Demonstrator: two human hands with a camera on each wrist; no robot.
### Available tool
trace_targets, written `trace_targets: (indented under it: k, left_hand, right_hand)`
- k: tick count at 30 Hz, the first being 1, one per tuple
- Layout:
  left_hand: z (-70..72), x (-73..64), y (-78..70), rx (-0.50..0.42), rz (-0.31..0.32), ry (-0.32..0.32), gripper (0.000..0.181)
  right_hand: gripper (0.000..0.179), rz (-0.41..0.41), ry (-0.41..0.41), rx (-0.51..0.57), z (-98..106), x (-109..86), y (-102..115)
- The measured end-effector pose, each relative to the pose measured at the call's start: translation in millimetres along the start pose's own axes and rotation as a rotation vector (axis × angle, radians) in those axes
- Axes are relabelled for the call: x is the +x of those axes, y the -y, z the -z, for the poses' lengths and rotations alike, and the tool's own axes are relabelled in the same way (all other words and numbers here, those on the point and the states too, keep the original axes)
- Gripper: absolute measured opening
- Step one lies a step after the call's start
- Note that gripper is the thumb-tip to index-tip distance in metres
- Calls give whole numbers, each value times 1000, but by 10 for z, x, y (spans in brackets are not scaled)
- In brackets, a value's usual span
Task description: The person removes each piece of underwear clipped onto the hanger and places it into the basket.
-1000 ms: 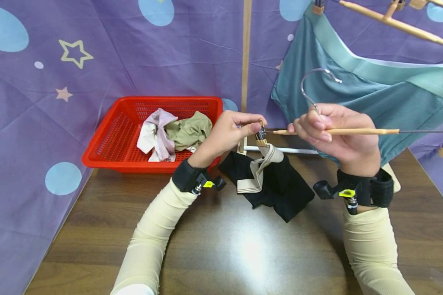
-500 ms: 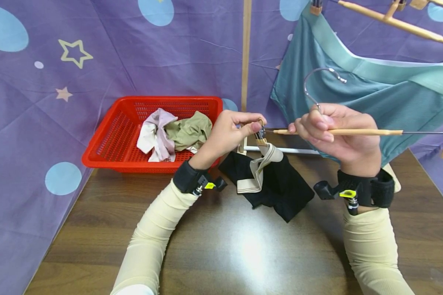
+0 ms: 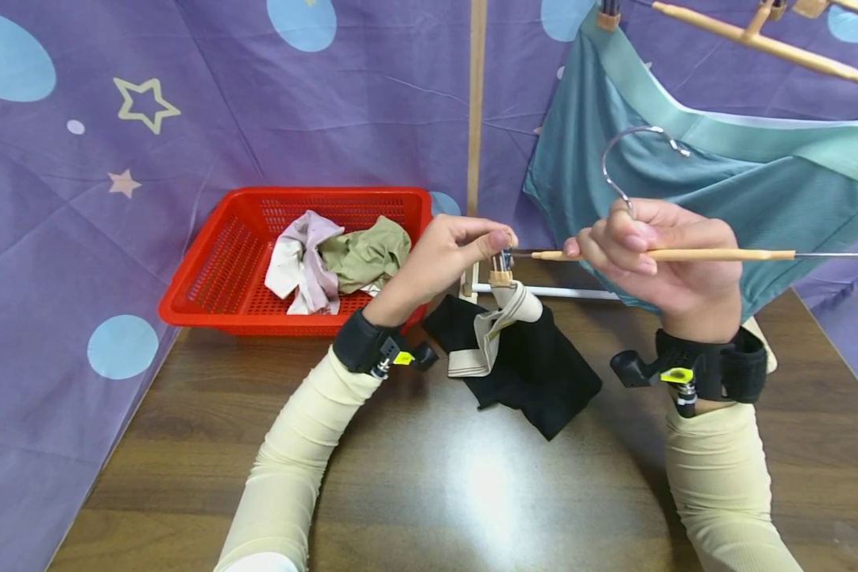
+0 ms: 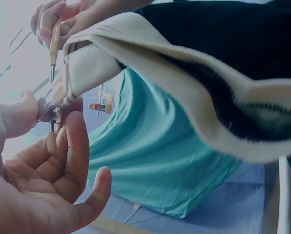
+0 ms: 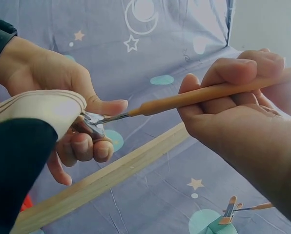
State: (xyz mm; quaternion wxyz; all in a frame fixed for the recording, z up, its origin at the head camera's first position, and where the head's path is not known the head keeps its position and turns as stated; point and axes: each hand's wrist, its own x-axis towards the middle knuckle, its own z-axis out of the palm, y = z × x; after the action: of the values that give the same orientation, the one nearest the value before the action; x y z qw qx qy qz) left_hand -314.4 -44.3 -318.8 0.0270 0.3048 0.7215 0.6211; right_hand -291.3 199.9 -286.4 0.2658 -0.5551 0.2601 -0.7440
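A clip hanger with a wooden bar point(image 3: 743, 255) and a metal hook point(image 3: 608, 159) spans both hands. Around the bar, just below the hook, my right hand point(image 3: 679, 262) curls its fingers. My left hand point(image 3: 439, 266) pinches the metal-and-wood clip point(image 3: 501, 274) at the hanger's left end between thumb and fingers. That clip meets the cream waistband point(image 4: 89, 68) of a pair of black underpants point(image 3: 550, 373), which droops in folds down toward the table. In the right wrist view the left thumb lies over the clip point(image 5: 92, 126), with fingers beneath it.
Teal underpants point(image 3: 651, 183) hang from another clip hanger point(image 3: 751, 44) behind the right hand. A red basket point(image 3: 286, 321) at the left holds a lilac-and-white cloth point(image 3: 311, 258) and a green cloth point(image 3: 368, 254). A wooden post point(image 3: 476, 111) and white rod point(image 3: 565, 291) stand behind.
The right hand has moved slightly right with the hanger. The clip in the left hand has turned more upright, and the black underpants have shifted a little left and down.
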Motion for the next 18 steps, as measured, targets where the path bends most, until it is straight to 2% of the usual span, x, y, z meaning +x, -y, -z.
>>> trace_targets:
  k: [4, 13, 18]
  left_hand:
    - [-2, 2, 26, -34, 21, -19, 21]
    - [-37, -6, 29, -85, -36, -90, 19]
    - [-54, -18, 26, -54, -39, -128, 20]
  right_hand:
    - [19, 1, 6, 10, 6, -5, 11]
    - [19, -6, -6, -3, -16, -1, -2]
    - [19, -17, -2, -22, -20, -9, -3]
